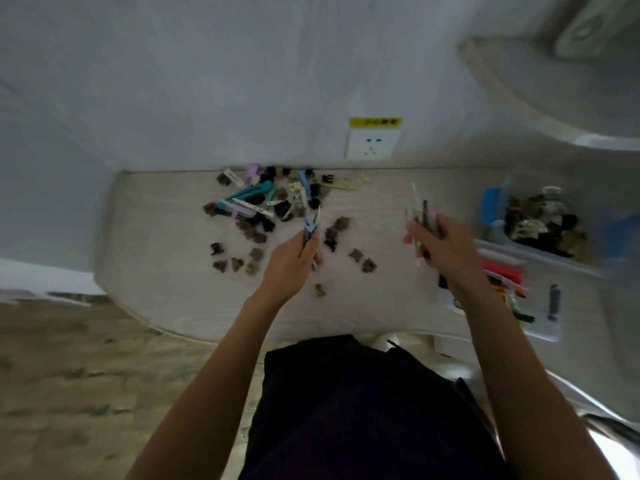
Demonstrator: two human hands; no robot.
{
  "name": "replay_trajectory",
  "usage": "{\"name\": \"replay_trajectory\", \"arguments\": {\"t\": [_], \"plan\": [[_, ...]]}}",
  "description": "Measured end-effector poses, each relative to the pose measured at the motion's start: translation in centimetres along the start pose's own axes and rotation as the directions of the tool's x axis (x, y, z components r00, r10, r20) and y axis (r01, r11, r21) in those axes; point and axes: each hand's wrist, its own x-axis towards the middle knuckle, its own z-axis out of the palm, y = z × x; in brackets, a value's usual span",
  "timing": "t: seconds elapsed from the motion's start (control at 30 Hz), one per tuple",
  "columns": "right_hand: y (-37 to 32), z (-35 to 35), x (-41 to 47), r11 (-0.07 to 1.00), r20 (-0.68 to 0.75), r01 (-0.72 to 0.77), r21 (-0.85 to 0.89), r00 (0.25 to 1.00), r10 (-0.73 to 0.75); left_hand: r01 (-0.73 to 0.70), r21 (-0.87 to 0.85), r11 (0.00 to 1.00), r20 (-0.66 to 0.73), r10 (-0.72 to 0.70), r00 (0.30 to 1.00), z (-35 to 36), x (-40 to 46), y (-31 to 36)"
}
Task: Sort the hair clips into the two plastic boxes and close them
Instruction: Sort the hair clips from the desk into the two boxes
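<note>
Pinching a few long flat clips [310, 225], the left hand [289, 263] has its grip closed around them above the middle of the surface [166, 237]. Toward the right edge the right hand [441, 242] holds a bundle of slim clips [417, 216], fingers curled round it. A pile of mixed hair clips [266, 202] lies along the far edge, with small brown claw clips [239, 263] scattered nearer. At the right edge stand two clear plastic boxes: the far box [547, 223] holds what look like claw clips, though blurred, and the near box [512, 282] holds long coloured ones.
</note>
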Motion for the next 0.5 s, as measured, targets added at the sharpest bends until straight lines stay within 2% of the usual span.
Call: {"name": "replay_trajectory", "arguments": {"t": [0.1,0.17,0.27,0.33,0.37,0.43,0.5], "plan": [[3.6,-6.4,-2.7,0.989,-0.117,-0.057,-0.135,0.992,0.042,-0.242,0.193,0.951,0.155,0.214,0.964,4.0,-0.1,3.9],[6.2,-10.5,-4.4,0.975,-0.232,-0.114,-0.189,0.970,0.068,-0.454,0.387,0.802,0.299,0.357,0.885,7.6,-0.2,7.2],[8.7,-15.2,-5.8,0.966,-0.321,-0.168,-0.195,0.942,0.099,-0.648,0.519,0.557,0.548,0.365,0.752,13.1,-0.7,12.5],[9.8,-17.0,-5.9,0.966,-0.319,-0.171,-0.196,0.942,0.103,-0.703,0.535,0.469,0.623,0.343,0.703,16.4,-0.8,15.0],[10.4,-18.0,-6.0,0.959,-0.313,-0.164,-0.230,0.946,0.087,-0.707,0.548,0.448,0.624,0.344,0.702,18.4,-0.8,15.8],[10.8,-18.1,-5.4,0.921,-0.279,-0.138,-0.365,0.960,0.033,-0.671,0.593,0.445,0.598,0.314,0.737,20.5,-0.2,15.9],[10.9,-18.4,-5.0,0.884,-0.238,-0.099,-0.458,0.971,-0.014,-0.646,0.582,0.494,0.585,0.297,0.755,22.4,0.4,15.0]]}}
